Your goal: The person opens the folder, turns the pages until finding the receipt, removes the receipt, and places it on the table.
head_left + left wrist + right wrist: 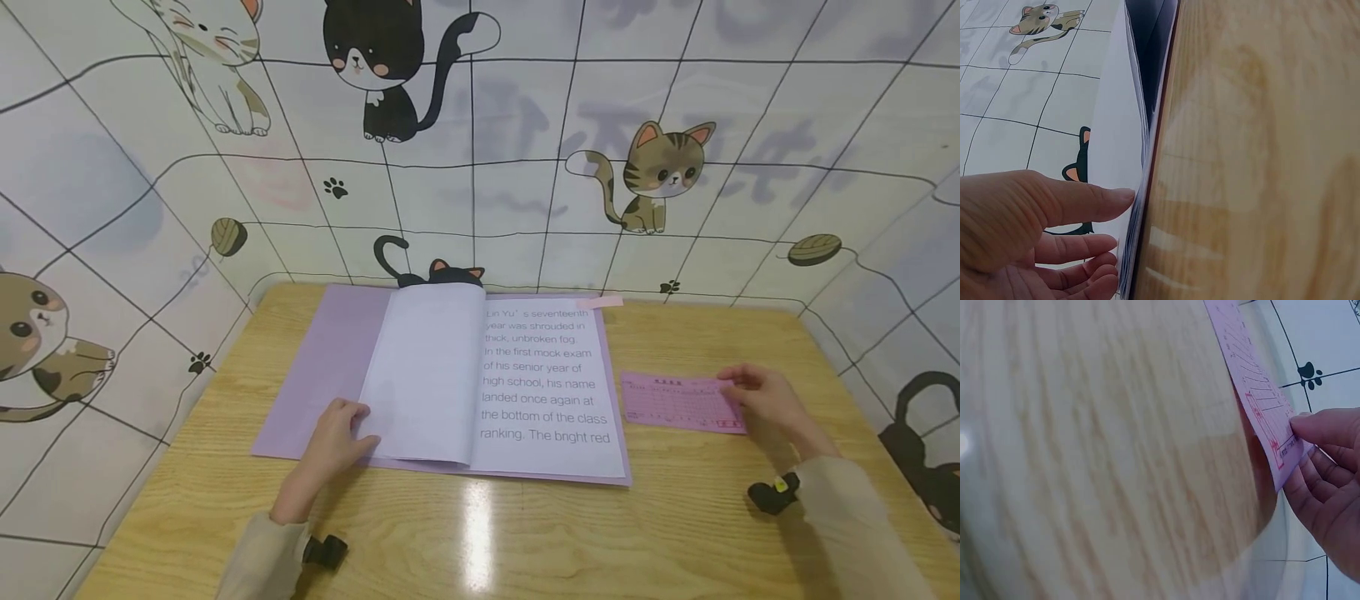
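An open booklet with a purple cover lies on the table, English text printed on its right page. Its left page is blank and bulges slightly at the fold. My left hand rests at the lower left of that page, thumb on the paper and fingers loosely bent. To the right of the booklet, a pink printed slip has its right end pinched between the thumb and fingers of my right hand. In the right wrist view that end of the slip is lifted off the wood.
A pale pink tab sticks out at the booklet's top right corner. Behind the wooden table stands a wall covering with cartoon cats. Dark wrist cameras are worn at both sleeves.
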Tool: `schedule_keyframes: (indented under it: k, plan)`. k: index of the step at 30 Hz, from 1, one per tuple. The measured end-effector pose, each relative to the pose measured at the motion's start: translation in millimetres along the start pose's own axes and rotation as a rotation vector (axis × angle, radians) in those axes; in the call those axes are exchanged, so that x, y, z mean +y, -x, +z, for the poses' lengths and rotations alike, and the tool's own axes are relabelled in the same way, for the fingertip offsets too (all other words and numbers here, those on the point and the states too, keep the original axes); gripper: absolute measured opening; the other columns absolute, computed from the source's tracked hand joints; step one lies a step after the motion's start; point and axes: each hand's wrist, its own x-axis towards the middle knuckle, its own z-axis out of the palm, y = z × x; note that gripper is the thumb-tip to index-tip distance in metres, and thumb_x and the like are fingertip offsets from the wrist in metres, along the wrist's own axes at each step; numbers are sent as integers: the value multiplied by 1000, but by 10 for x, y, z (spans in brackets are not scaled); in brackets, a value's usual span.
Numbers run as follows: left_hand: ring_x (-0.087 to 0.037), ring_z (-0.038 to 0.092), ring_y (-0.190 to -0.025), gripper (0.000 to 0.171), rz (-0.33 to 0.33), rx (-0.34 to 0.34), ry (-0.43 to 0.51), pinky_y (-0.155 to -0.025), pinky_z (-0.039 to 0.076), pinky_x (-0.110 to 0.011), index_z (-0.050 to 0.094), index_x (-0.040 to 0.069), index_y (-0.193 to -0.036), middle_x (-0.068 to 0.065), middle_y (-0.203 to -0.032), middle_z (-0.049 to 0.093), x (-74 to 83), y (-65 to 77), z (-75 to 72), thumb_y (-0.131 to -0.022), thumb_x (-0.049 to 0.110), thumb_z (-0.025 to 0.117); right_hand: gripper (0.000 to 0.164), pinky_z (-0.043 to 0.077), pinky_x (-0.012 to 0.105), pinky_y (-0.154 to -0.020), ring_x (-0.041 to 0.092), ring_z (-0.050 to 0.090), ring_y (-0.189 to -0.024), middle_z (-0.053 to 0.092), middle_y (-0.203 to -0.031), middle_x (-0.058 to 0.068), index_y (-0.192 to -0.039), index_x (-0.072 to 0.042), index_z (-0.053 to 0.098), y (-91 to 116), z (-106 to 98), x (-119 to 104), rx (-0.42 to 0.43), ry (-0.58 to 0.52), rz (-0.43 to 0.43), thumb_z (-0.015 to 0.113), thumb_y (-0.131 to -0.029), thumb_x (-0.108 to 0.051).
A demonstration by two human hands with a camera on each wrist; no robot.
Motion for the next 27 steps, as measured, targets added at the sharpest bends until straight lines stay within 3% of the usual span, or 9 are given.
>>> schedule_keyframes:
  k: [4,9,16,27]
  plan:
    - [-27,51,-82,40,2,-1,-1,-74,46,-42,60,-15,-103,-21,-97,54,7,-5,3,-71,2,75,22,44,15,-63,-4,50,-77,60,-102,27,-107,9,57,-4,22,15,20,54,-3,58,-91,-6]
    - [-27,51,-82,39,3,0,-1,-75,46,-42,60,-15,-103,-21,-96,54,2,-12,12,-71,1,75,23,42,19,-68,19,54,-88,59,-106,26,-109,6,56,0,41,-8,24,87,40,57,-91,-9]
    - [-27,51,-82,39,6,-2,-6,-75,47,-42,60,-15,-102,-21,-96,54,-3,-12,15,-70,1,76,26,43,55,-81,46,53,-97,56,-105,32,-109,10,53,-7,96,-13,65,110,36,59,-87,-2]
    - [-32,53,-87,38,5,-32,-35,-79,46,-46,60,-14,-102,-21,-98,54,25,-38,-30,-72,6,75,34,41,57,-85,49,49,-106,50,-115,35,-117,13,49,43,124,-162,136,72,29,54,-94,-12]
